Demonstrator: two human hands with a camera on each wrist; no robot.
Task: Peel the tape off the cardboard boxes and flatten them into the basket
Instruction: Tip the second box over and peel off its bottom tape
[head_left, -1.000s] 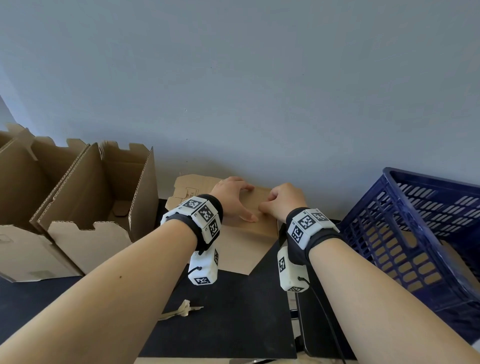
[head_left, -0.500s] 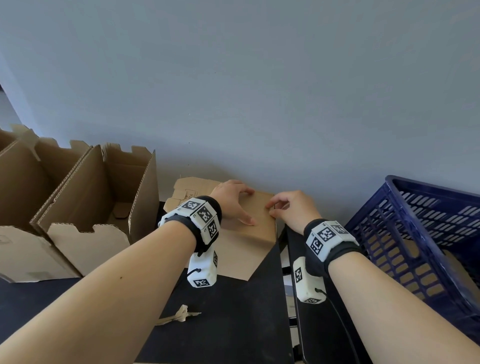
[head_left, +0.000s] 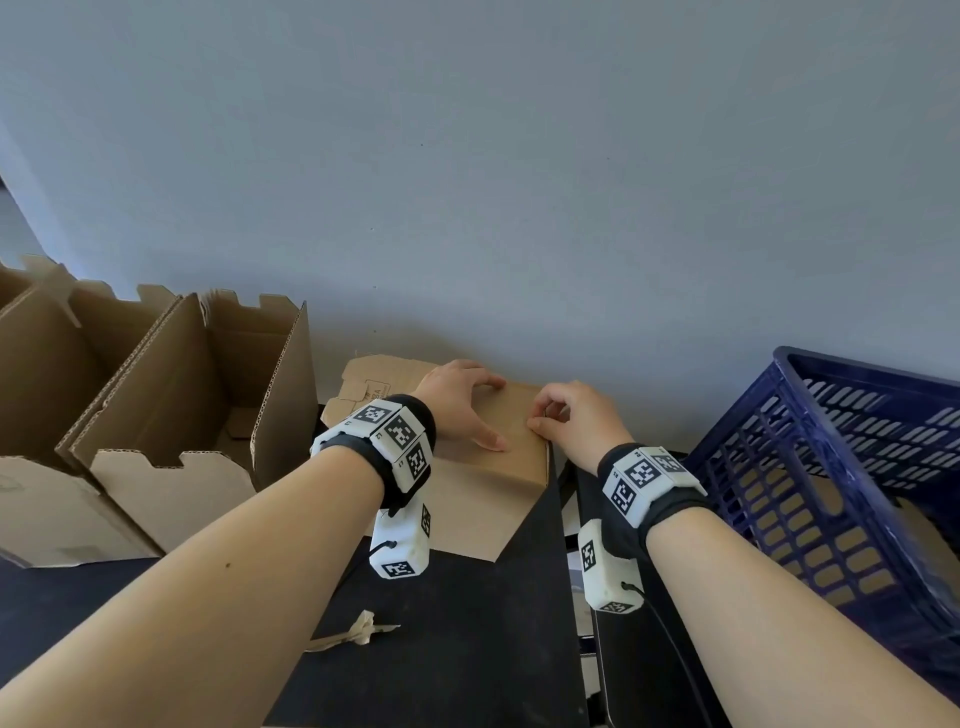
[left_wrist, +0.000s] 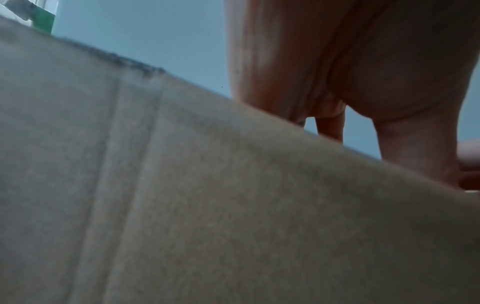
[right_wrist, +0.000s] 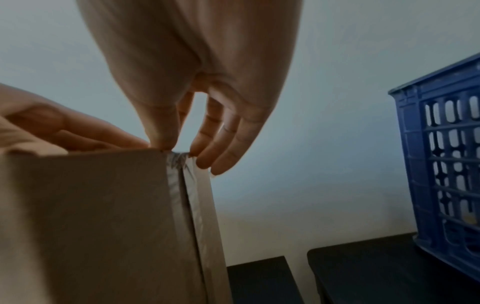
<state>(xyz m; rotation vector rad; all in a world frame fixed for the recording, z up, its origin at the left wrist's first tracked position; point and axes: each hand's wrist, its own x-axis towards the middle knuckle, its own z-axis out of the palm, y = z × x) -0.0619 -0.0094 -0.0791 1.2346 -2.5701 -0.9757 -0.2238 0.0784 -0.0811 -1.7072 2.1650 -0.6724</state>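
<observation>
A closed cardboard box (head_left: 483, 499) stands on the black table (head_left: 441, 649) by the wall. My left hand (head_left: 483, 410) lies flat on its top with spread fingers; the left wrist view shows only the palm (left_wrist: 337, 72) above the box (left_wrist: 207, 205). My right hand (head_left: 540, 418) is at the top right edge. In the right wrist view the thumb (right_wrist: 161, 135) and fingertips (right_wrist: 207, 152) pinch the crumpled upper end of the clear tape (right_wrist: 182, 185), which runs down the side seam of the box (right_wrist: 91, 216). The blue basket (head_left: 810, 467) stands to the right.
Two open cardboard boxes (head_left: 208, 415) (head_left: 52, 389) stand at the left. A peeled tape scrap (head_left: 358, 631) lies on the table near me. A narrow gap (head_left: 571, 571) separates two black tabletops. Flat cardboard shows through the slots of the basket (right_wrist: 441, 164).
My right hand has slid from the middle of the box top to its right edge and closed on the tape end. The left hand has stayed pressed on the top.
</observation>
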